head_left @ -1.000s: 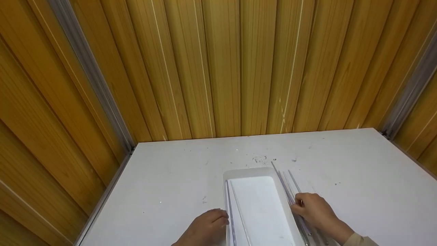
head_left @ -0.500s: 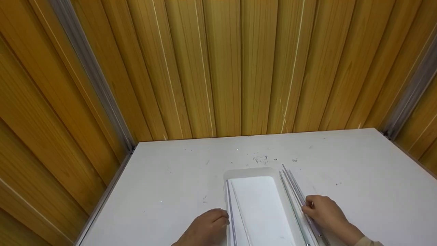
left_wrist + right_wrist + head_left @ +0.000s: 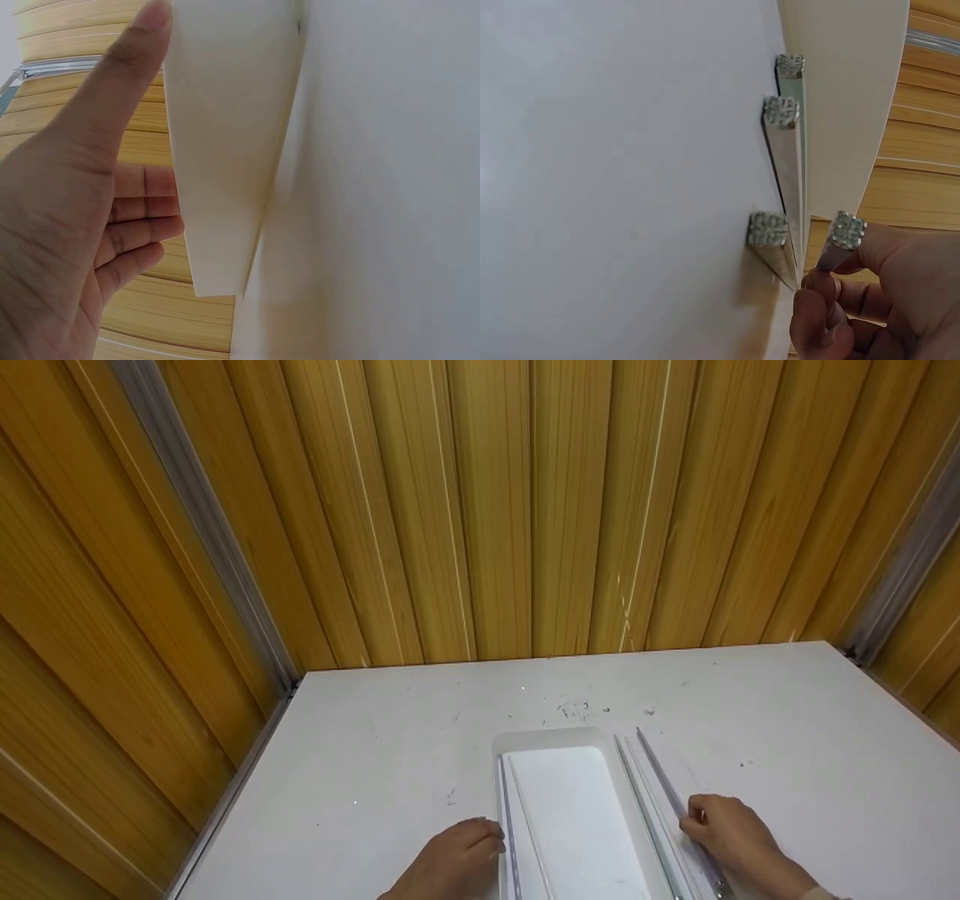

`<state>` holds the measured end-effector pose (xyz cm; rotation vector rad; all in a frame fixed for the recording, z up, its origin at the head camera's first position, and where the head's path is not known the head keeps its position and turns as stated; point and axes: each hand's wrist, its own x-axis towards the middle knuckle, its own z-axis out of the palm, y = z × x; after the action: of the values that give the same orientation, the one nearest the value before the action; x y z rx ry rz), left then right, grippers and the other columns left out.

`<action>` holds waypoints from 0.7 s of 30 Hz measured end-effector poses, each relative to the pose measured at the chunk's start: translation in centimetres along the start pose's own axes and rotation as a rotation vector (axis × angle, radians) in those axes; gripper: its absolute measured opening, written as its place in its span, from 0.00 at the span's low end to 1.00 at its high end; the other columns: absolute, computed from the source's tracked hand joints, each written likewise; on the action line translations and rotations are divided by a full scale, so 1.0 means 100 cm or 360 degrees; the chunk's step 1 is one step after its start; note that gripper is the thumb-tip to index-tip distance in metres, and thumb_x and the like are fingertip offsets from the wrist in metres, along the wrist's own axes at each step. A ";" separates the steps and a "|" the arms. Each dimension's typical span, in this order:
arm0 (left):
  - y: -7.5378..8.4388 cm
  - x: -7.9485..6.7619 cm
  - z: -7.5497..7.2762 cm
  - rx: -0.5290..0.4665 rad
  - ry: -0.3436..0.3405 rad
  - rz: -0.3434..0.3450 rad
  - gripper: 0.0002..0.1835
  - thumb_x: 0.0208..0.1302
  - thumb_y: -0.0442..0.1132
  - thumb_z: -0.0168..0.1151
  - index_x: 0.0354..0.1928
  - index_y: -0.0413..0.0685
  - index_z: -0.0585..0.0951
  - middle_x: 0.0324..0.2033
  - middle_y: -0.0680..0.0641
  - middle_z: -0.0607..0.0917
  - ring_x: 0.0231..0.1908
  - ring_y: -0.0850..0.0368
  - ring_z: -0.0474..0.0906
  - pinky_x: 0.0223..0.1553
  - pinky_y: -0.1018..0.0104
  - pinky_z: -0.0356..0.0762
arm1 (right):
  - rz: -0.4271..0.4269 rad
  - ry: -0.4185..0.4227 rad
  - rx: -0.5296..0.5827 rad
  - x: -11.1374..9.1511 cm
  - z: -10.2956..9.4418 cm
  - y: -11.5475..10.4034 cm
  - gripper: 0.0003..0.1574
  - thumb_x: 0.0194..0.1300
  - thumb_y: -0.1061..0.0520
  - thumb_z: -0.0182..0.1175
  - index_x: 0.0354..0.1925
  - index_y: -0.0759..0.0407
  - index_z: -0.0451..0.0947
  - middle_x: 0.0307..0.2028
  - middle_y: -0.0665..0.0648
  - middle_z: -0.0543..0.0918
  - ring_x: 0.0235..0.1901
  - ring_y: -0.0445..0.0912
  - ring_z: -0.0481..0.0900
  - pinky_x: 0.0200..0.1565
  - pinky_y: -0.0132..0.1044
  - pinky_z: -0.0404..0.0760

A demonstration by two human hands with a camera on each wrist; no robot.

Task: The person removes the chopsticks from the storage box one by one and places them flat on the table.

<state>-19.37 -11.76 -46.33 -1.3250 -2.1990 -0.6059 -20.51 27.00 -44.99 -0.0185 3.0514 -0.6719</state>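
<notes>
We see yellow-brown, wood-grained panels (image 3: 491, 510) beyond the far edge of a dark-specked white tabletop (image 3: 390, 750); nearer us are a white tray (image 3: 551, 738), a green stick (image 3: 792, 88) and a purple-grey stick (image 3: 661, 771).

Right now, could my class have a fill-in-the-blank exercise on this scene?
The left hand touches the long, rectangular, ____ tray.
The right hand pinches a slim lilac-grey stick on the tray's ____ side.
Beside the tray, the nearest slim stick is pale ____.
The right wrist view shows ____ glittering stick ends.

Missing words: white; right; green; four.
</notes>
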 end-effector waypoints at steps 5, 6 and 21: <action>0.000 -0.004 -0.002 -0.0320 -0.0032 -0.0165 0.20 0.50 0.27 0.67 0.47 0.40 0.76 0.47 0.47 0.81 0.51 0.57 0.78 0.61 0.76 0.74 | 0.0010 -0.0003 0.0010 -0.001 -0.002 0.006 0.11 0.56 0.58 0.57 0.19 0.55 0.70 0.14 0.48 0.67 0.17 0.41 0.64 0.18 0.26 0.58; 0.000 -0.004 -0.002 -0.0375 -0.0031 -0.0187 0.19 0.52 0.25 0.65 0.48 0.38 0.76 0.47 0.46 0.81 0.51 0.55 0.78 0.61 0.75 0.74 | 0.0010 0.0000 0.0008 -0.001 -0.002 0.006 0.11 0.56 0.58 0.57 0.19 0.55 0.70 0.14 0.48 0.67 0.17 0.41 0.64 0.18 0.26 0.57; -0.004 -0.004 0.000 -0.0390 0.0019 -0.0080 0.20 0.48 0.21 0.65 0.46 0.39 0.77 0.46 0.45 0.81 0.50 0.55 0.78 0.60 0.72 0.75 | 0.0040 -0.0063 -0.0022 0.000 -0.001 0.014 0.11 0.56 0.57 0.59 0.20 0.56 0.71 0.16 0.49 0.70 0.18 0.42 0.67 0.18 0.27 0.63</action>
<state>-19.57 -12.22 -46.65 -1.3835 -2.2087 -0.9247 -20.50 28.32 -45.48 0.0063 3.0130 -0.6411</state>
